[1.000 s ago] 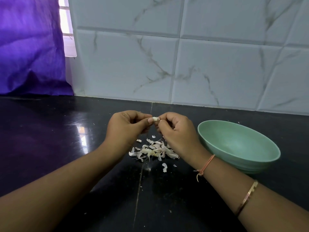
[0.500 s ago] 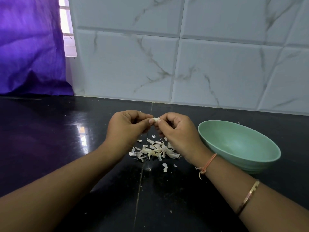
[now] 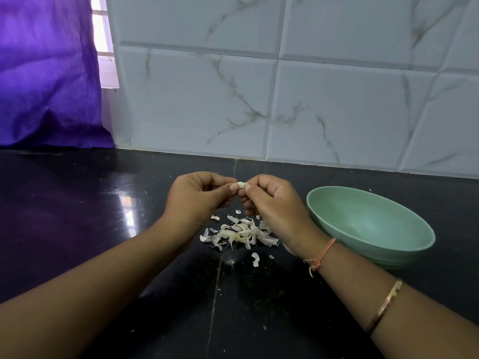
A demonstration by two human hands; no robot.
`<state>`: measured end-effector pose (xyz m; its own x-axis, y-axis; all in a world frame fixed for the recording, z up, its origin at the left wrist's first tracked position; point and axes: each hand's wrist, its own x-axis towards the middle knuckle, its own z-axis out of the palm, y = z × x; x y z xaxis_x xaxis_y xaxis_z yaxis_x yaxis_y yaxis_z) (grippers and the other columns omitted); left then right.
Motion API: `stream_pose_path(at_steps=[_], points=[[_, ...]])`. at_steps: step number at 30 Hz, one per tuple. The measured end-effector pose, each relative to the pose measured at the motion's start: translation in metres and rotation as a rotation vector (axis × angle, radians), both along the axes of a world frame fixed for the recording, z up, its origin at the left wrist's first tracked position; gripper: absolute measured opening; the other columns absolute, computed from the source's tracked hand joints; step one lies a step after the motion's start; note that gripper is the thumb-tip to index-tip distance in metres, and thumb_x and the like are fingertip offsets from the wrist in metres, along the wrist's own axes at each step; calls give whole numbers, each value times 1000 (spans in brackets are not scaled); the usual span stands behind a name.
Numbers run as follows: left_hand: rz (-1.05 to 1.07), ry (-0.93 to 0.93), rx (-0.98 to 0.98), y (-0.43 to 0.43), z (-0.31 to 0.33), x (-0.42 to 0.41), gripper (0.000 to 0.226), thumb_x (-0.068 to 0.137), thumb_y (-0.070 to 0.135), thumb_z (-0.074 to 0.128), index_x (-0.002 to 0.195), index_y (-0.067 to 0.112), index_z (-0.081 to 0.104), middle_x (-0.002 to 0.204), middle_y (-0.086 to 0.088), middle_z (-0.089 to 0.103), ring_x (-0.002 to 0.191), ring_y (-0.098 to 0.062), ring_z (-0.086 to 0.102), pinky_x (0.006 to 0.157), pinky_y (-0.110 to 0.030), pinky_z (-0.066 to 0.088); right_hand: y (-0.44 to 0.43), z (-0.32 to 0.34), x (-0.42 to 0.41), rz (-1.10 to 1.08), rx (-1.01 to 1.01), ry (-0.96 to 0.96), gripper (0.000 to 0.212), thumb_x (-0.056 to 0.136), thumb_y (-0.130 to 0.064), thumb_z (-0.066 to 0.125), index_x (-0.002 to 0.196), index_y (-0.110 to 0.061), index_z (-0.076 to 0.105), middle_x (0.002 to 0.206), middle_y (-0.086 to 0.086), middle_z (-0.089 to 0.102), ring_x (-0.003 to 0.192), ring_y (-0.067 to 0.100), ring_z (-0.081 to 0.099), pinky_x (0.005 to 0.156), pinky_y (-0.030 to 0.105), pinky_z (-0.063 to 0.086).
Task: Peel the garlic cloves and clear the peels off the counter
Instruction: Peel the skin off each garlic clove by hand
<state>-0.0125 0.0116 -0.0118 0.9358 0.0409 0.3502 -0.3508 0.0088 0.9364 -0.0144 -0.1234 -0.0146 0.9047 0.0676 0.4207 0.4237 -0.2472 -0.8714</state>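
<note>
Item: small pale garlic clove (image 3: 241, 184), centre frame, pinched between the fingertips of my left hand (image 3: 197, 200) and my right hand (image 3: 274, 206); grip unchanged from a second ago. Heap of papery white peels (image 3: 241, 233) just below on the glossy black stone counter (image 3: 77, 216), no larger: peeling continues, clearing not yet started.

A: Fig. 1, interval of one second: where does the change lie?

B: At the pinch. The garlic clove (image 3: 241, 184), held between the left hand (image 3: 197, 200) and the right hand (image 3: 277, 208), now shows slightly more of its pale surface; a second ago the right fingertips overlapped it further.

A: Do the arms move?

B: Only slightly. The right wrist, marked by its orange thread (image 3: 322, 251), sits a touch nearer the green bowl (image 3: 375, 224) than before.

A: And the thumbs?

B: Any shift there is too small to tell.
</note>
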Motion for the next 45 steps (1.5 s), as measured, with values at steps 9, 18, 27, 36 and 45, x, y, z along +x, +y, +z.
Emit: stream_pose_path(at_steps=[9, 18, 27, 36, 45], points=[[14, -37, 2, 0, -1, -2, 10, 76, 2, 70, 78, 12, 69, 66, 1, 69, 58, 0, 61, 58, -11, 49, 1, 1, -1, 89, 172, 108, 21, 90, -4, 52, 72, -8, 61, 66, 1, 58, 58, 6, 51, 56, 20, 47], [7, -60, 27, -1, -2, -2, 13, 74, 1, 72, 75, 14, 69, 64, 6, 70, 62, -2, 63, 62, -13, 51, 1, 4, -3, 204, 394, 323, 24, 85, 2, 51, 64, -9, 56, 61, 2, 53, 52, 7, 46, 52, 18, 44], [-123, 104, -181, -5, -3, -2, 6, 82, 1, 62, 83, 2, 67, 64, -2, 68, 56, -4, 59, 58, -12, 51, 2, 6, -3, 179, 378, 263, 29, 85, 1, 52, 58, -12, 56, 58, 0, 53, 48, 4, 45, 48, 15, 41], [-166, 266, -423, -6, 3, -2, 8, 84, 4, 59, 78, 5, 65, 59, 2, 66, 52, 0, 59, 54, -10, 50, 5, 1, -6, 51, 131, 276, 24, 79, -3, 55, 57, -10, 54, 52, 0, 49, 47, 8, 43, 49, 21, 38], [-137, 262, -396, -7, 1, 0, 7, 84, 6, 60, 79, 4, 65, 58, 3, 65, 52, -1, 57, 53, -10, 49, 0, -4, 1, -263, -356, -76, 22, 80, -18, 64, 62, -11, 53, 52, -5, 48, 49, 8, 42, 54, 24, 37]])
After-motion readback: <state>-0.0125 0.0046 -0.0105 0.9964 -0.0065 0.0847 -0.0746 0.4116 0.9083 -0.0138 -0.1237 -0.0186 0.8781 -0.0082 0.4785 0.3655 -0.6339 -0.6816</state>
